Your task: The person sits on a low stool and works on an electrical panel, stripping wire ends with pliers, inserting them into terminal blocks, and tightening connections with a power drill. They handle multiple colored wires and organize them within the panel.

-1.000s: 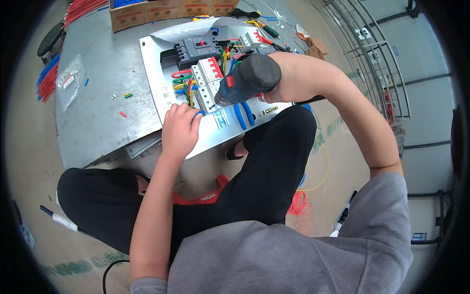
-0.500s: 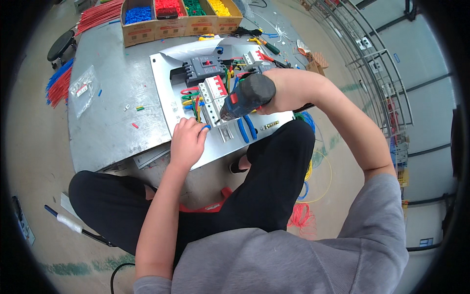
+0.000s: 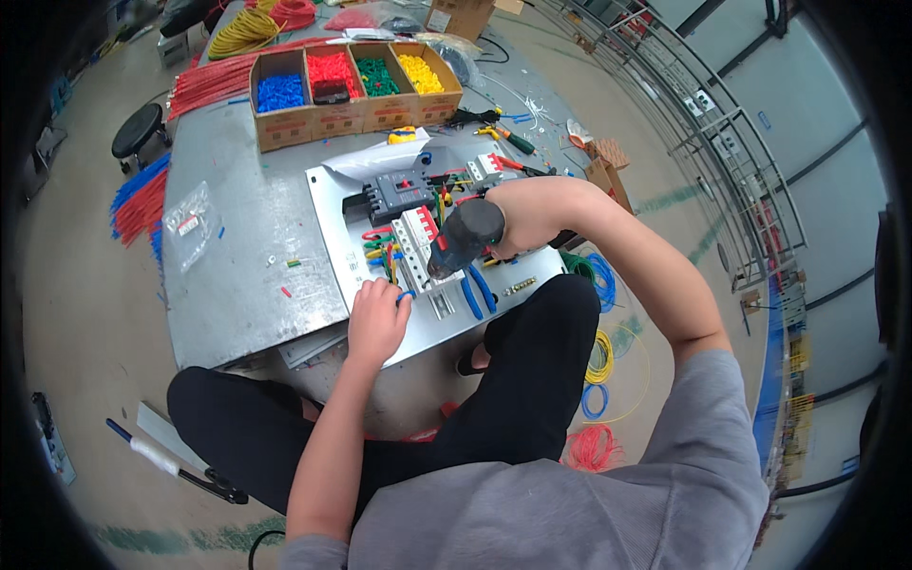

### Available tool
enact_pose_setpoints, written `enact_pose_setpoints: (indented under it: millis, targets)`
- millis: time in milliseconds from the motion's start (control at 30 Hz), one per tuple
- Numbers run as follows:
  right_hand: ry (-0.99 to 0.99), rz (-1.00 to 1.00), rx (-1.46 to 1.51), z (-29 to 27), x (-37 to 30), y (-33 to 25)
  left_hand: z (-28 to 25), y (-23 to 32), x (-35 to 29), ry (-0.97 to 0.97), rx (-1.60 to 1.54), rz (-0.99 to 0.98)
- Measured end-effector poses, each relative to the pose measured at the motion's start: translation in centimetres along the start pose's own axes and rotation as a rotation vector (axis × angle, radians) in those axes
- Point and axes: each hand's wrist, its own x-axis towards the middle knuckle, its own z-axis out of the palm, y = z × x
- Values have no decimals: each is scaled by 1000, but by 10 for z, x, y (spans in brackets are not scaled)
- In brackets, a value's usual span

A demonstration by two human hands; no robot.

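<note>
My right hand [image 3: 532,215] is closed round a dark power drill [image 3: 472,226]. The drill's nose points down at the lower end of a white circuit breaker row [image 3: 415,249] with red switches; its tip is hard to make out. Beside the breakers' lower left corner, my left hand [image 3: 376,321] pinches a short blue wire [image 3: 405,295] between thumb and fingers. Yellow, green and red wires run along the breakers' left side. Both hands are over a white metal panel [image 3: 332,242], which also carries a larger dark grey breaker [image 3: 397,195].
A cardboard box [image 3: 337,121] holds blue, red, green and yellow caps in compartments. On the grey table [image 3: 242,318] lie a clear plastic bag [image 3: 191,226] and loose bits. Thick blue wires [image 3: 478,293] and a brass terminal strip [image 3: 520,286] are near my right knee. Coiled wires [image 3: 597,361] lie on the floor.
The whole view has tilted, so the table and panel sit lower in the picture and more of the table's far end shows. Both hands keep their places at the breakers.
</note>
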Motion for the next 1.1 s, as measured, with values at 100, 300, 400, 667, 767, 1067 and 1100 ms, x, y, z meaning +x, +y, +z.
enact_pose_setpoints:
  millis: [100,300,400,667,767,1067,1100]
  targets:
    - [-36,49,-31,-3,-3,-2,0,1,0,-10,-45,-13]
    - [41,58,21,8,4,15,1,-11,-1,237,-500,-285]
    - [111,41,62,11,3,26,1,-22,-2,312,-588,-361]
    - [421,-62,140,43,0,38,-14,-2,-4,-6,20,36]
    - [434,-61,116,43,-4,41,-11,-9,1,-62,-11,42]
    - [556,-172,136,55,-2,57,-13,-31,10,-109,52,117]
    - [572,-184,147,56,-4,59,-10,-30,8,-86,33,129]
